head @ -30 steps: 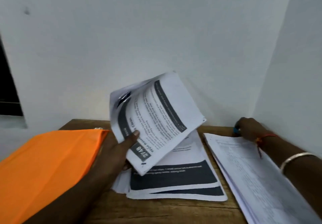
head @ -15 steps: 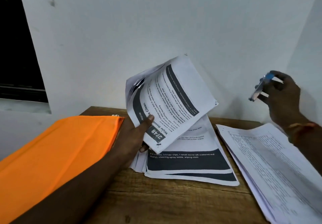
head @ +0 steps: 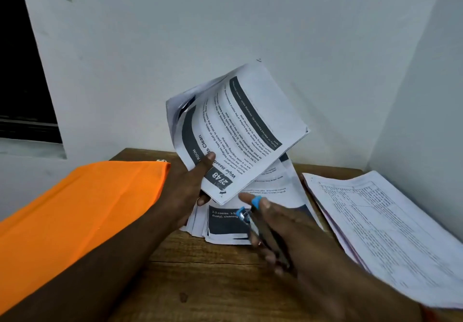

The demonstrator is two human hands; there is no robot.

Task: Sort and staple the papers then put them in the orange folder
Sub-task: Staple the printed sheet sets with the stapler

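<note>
The wooden bench (head: 213, 284) stands in a corner between two white walls. The orange folder (head: 82, 211) lies closed along its left edge, reaching from the far left corner to the near side. Along the right edge lies a thick stack of printed sheets (head: 383, 226) with ruled tables on the top page. Near the middle of the far edge sits a loose pile of papers (head: 225, 229) with dark bands, slightly fanned.

Above that pile a bundle of papers (head: 238, 131) is held up off the bench, tilted toward the back wall. Its pages are bowed and its top sheet is marked 27/48.

The left hand (head: 185, 186) pinches the bundle's near corner, with the thumb on the printed face and the fingers behind.

The right hand (head: 288, 236), blurred, is over the middle of the bench just beside that corner. Its fingers are curled round a small blue and dark stapler (head: 244, 216), whose front end points at the bundle's near corner.
</note>
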